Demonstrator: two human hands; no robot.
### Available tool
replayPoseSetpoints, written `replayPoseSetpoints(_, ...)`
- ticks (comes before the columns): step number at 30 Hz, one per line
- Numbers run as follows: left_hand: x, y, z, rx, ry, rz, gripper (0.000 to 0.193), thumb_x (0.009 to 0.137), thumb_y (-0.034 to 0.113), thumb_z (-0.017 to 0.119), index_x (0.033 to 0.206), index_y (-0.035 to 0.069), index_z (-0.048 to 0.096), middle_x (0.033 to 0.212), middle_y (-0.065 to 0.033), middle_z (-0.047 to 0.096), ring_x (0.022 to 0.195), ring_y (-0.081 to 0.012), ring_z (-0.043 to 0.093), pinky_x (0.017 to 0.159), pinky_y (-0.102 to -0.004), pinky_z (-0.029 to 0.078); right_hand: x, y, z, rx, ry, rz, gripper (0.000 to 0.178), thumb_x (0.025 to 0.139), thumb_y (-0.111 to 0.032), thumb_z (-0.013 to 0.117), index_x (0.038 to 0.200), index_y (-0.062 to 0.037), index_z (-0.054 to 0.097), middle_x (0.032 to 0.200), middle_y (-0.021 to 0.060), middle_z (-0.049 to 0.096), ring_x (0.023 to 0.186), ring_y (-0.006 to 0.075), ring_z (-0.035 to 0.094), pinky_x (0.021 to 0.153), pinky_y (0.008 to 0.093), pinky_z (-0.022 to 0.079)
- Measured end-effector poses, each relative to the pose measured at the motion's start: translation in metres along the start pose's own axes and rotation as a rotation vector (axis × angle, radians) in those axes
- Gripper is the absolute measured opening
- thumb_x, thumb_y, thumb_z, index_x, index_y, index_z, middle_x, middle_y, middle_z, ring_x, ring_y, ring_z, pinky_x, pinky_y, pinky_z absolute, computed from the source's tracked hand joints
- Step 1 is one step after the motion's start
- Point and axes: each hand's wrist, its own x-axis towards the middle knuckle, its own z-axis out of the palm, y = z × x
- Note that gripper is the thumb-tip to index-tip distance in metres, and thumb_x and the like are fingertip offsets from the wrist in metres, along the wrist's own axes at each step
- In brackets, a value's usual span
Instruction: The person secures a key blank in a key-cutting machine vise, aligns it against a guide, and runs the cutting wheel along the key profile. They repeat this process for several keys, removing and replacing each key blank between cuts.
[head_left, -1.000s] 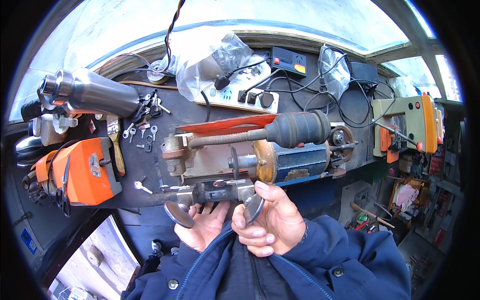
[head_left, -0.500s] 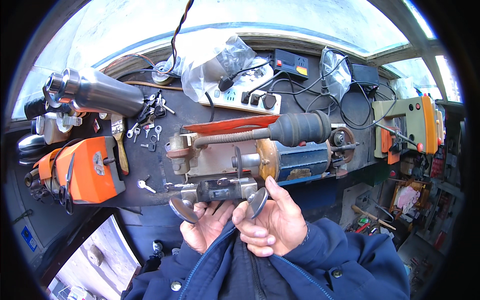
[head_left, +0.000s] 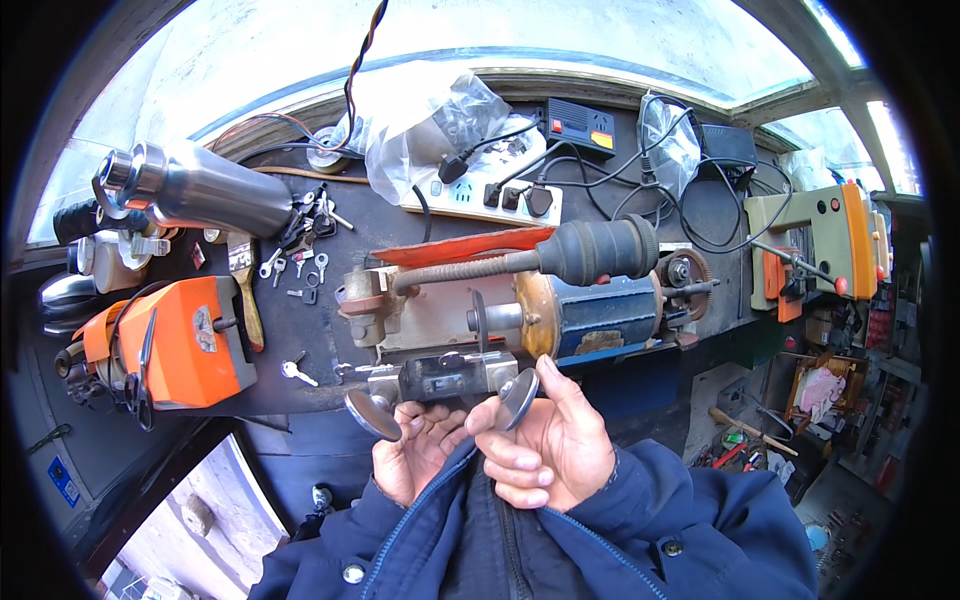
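An orange case (head_left: 190,345) sat shut, its contents hidden. The left hand (head_left: 415,455) curled its fingers beneath the left round knob (head_left: 372,414) of the key-cutting machine (head_left: 470,330); the right hand (head_left: 545,450) pinched the right knob (head_left: 518,398).

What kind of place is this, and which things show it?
Probably a small key-cutting stall or workshop. Loose keys lie on the dark bench, a motor-driven cutting machine stands by the hands, and an orange tool case sits alongside.
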Motion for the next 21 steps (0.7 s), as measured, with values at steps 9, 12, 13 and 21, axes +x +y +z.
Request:
replayPoseSetpoints(9, 0.0003, 0.0032, -0.0017, 0.013, 0.024, -0.04, 0.011, 0.094, 0.012, 0.056, 0.104, 0.015, 0.056, 0.096, -0.0089, 0.062, 0.101, -0.0274, 0.062, 0.099, -0.0441, 0.047, 0.0002, -0.0002, 0.0017, 0.003, 0.022, 0.0, 0.085, 0.101, -0.068, 0.018, 0.117, 0.0049, 0.06, 0.063, -0.0028, 0.037, 0.047, 0.0056, 0.034, 0.044, 0.0229, 0.038)
replayPoseSetpoints(12, 0.0007, 0.0037, -0.0014, 0.063, 0.027, -0.032, 0.012, 0.094, 0.012, 0.057, 0.106, 0.014, 0.055, 0.096, -0.0098, 0.062, 0.099, -0.027, 0.062, 0.099, -0.0438, 0.047, 0.0006, -0.0008, 0.0013, -0.003, 0.011, -0.001, 0.085, 0.101, -0.068, 0.018, 0.116, 0.0049, 0.06, 0.063, -0.003, 0.038, 0.047, 0.0056, 0.034, 0.043, 0.0229, 0.038)
replayPoseSetpoints(13, 0.0007, 0.004, -0.0011, 0.063, 0.023, -0.034, 0.012, 0.094, 0.012, 0.057, 0.106, 0.013, 0.055, 0.095, -0.0103, 0.062, 0.099, -0.0272, 0.062, 0.099, -0.0438, 0.047, 0.0009, -0.0009, 0.0012, 0.003, 0.007, 0.0, 0.085, 0.101, -0.068, 0.018, 0.116, 0.0048, 0.06, 0.063, -0.003, 0.038, 0.047, 0.0056, 0.034, 0.043, 0.0229, 0.038)
replayPoseSetpoints(21, 0.0008, 0.005, 0.0028, 0.076, 0.043, -0.024, 0.013, 0.095, 0.012, 0.056, 0.107, 0.009, 0.052, 0.095, -0.0133, 0.061, 0.099, -0.029, 0.061, 0.098, -0.0441, 0.049, 0.0012, -0.0017, 0.0014, 0.007, 0.008, 0.006, 0.086, 0.1, -0.069, 0.019, 0.115, 0.0053, 0.06, 0.063, -0.003, 0.038, 0.047, 0.0056, 0.034, 0.044, 0.0233, 0.039)
